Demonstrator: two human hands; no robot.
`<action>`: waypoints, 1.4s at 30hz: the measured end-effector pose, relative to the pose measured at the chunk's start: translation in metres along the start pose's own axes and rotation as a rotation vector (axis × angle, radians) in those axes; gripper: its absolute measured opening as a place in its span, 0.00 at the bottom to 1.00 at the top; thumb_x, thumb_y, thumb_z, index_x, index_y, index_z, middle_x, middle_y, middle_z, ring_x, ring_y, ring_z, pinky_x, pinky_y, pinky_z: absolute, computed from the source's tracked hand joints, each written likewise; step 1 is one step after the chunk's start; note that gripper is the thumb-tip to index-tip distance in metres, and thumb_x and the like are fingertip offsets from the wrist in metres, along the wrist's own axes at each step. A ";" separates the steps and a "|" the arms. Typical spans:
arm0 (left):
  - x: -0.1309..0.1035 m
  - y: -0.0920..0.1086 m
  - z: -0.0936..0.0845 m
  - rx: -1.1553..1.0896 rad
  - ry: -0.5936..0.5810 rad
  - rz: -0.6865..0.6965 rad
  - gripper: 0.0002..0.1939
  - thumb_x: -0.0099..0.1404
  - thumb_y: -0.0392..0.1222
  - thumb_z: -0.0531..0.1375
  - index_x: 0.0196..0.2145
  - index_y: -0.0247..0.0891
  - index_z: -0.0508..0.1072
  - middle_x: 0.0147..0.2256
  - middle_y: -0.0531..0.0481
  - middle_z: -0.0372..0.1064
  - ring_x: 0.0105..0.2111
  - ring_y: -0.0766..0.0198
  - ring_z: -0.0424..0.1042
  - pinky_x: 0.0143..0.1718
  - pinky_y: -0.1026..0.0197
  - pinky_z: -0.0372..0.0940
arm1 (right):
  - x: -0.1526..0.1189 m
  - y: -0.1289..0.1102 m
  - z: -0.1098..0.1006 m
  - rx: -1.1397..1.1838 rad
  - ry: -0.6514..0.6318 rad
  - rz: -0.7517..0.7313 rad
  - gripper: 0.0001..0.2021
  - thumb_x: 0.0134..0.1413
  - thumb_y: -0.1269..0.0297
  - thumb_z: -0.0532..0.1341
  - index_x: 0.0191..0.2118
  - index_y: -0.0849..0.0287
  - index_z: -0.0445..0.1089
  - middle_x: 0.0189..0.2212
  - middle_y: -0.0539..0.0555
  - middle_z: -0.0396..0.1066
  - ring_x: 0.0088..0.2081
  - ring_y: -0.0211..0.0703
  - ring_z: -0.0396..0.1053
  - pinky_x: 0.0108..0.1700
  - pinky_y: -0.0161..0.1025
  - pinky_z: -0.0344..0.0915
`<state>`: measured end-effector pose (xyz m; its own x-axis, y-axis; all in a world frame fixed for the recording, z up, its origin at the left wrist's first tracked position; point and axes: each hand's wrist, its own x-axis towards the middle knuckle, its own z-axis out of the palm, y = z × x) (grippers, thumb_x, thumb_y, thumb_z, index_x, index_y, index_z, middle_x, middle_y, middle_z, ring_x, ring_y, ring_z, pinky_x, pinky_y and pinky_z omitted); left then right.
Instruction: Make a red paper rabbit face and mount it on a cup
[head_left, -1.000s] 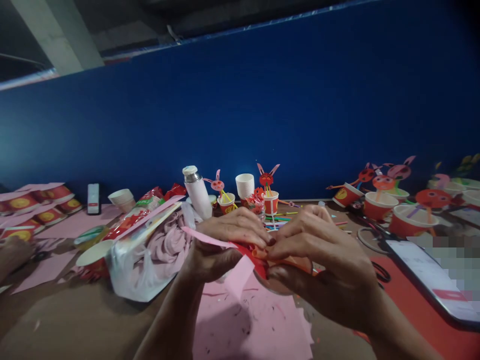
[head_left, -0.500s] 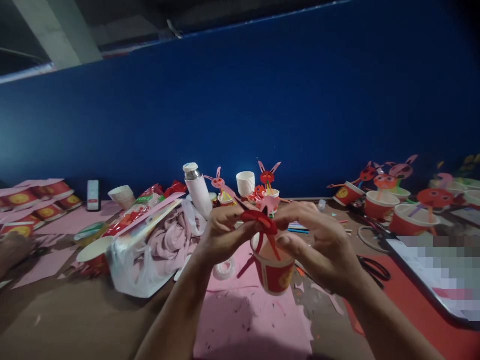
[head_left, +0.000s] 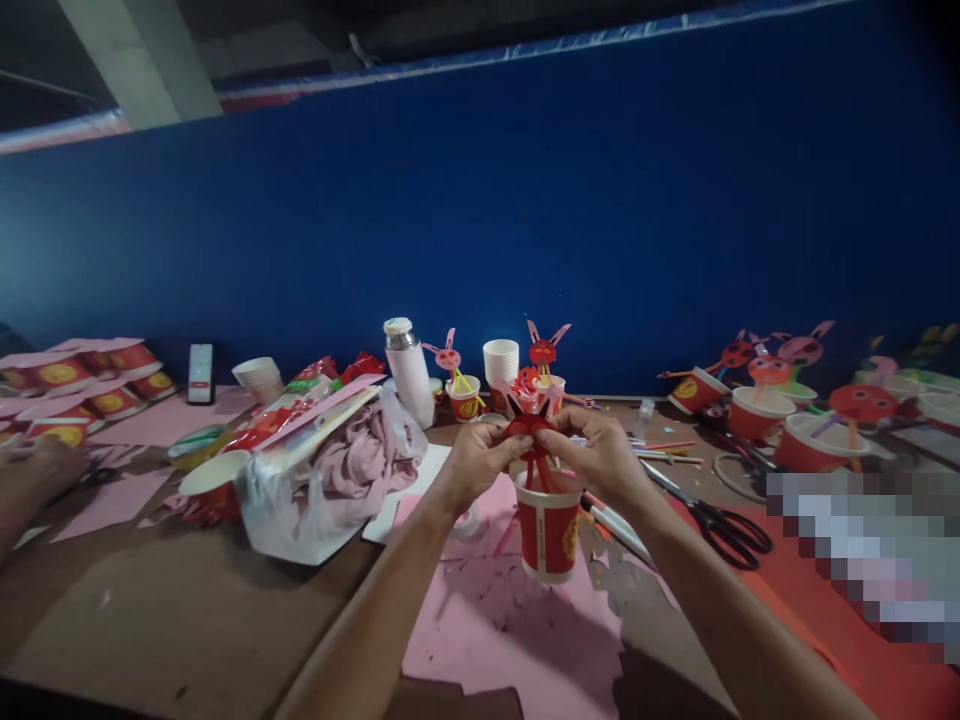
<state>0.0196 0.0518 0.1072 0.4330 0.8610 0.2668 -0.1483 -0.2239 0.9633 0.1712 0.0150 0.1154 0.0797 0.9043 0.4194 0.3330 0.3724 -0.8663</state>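
Between my hands is a red paper rabbit head (head_left: 529,428) with pink ears, set above a red and white paper cup (head_left: 550,535). Red strips run from the head down into the cup's mouth. My left hand (head_left: 480,460) pinches the head's left side between thumb and fingers. At the right side, my right hand (head_left: 589,450) pinches it the same way. The cup is upright over a pink paper sheet (head_left: 517,630) with small dark scraps on it. A roll of tape (head_left: 466,522) lies partly hidden behind my left wrist.
Black-handled scissors (head_left: 731,530) lie right of my right forearm, near red paper (head_left: 795,590). Finished cup figures (head_left: 761,400) stand at the right. A plastic bag with cloth (head_left: 300,510) and a white bottle (head_left: 409,375) are left. At far left is another person's hand (head_left: 49,470).
The rabbit head has turned from edge-on to facing me, and the cup stands straighter. My right hand has come in from hovering apart to pinch the head's right side.
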 end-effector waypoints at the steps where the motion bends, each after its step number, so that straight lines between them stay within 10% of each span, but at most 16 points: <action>1: -0.002 -0.002 -0.001 0.004 0.009 -0.011 0.17 0.47 0.50 0.67 0.24 0.31 0.76 0.20 0.51 0.68 0.19 0.71 0.61 0.21 0.68 0.56 | 0.000 0.002 0.002 0.012 -0.001 0.012 0.07 0.44 0.63 0.61 0.20 0.58 0.66 0.19 0.47 0.67 0.23 0.37 0.62 0.28 0.36 0.57; 42: -0.014 -0.040 0.023 0.043 0.134 -0.068 0.09 0.49 0.43 0.63 0.26 0.33 0.76 0.23 0.50 0.71 0.26 0.65 0.68 0.25 0.66 0.59 | -0.031 0.046 0.002 0.366 0.047 0.318 0.11 0.37 0.57 0.67 0.23 0.60 0.70 0.21 0.49 0.71 0.25 0.39 0.66 0.31 0.37 0.62</action>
<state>0.0403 0.0381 0.0659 0.3173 0.9275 0.1977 -0.0832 -0.1804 0.9801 0.1822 0.0050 0.0617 0.1688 0.9780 0.1229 -0.0660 0.1356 -0.9886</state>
